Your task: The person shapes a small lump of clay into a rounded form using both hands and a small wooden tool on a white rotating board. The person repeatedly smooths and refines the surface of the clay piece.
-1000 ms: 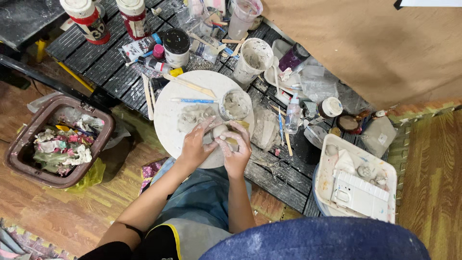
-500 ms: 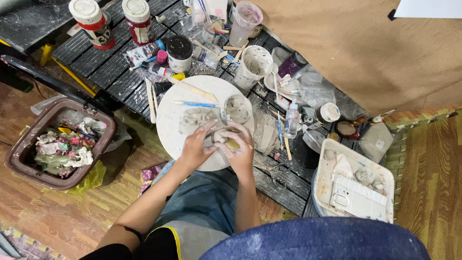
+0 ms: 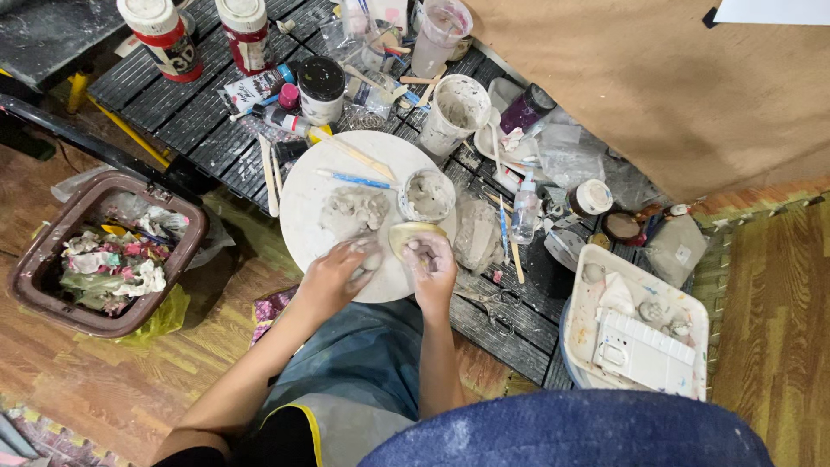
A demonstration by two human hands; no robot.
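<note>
Head view: both hands work wet clay at the near edge of a round board.
Left hand [image 3: 333, 278]: fingers curled on a small clay lump [image 3: 372, 259].
Right hand [image 3: 430, 264]: closed around a yellowish sponge [image 3: 406, 235].
Board [image 3: 303, 207]: on the slatted tabletop [image 3: 164, 95], bearing a clay figure [image 3: 353, 210] and slip cup [image 3: 426, 195].
Risk: an elbow swing could likely tip the cup; the lump sits near the rim and could drop.
</note>
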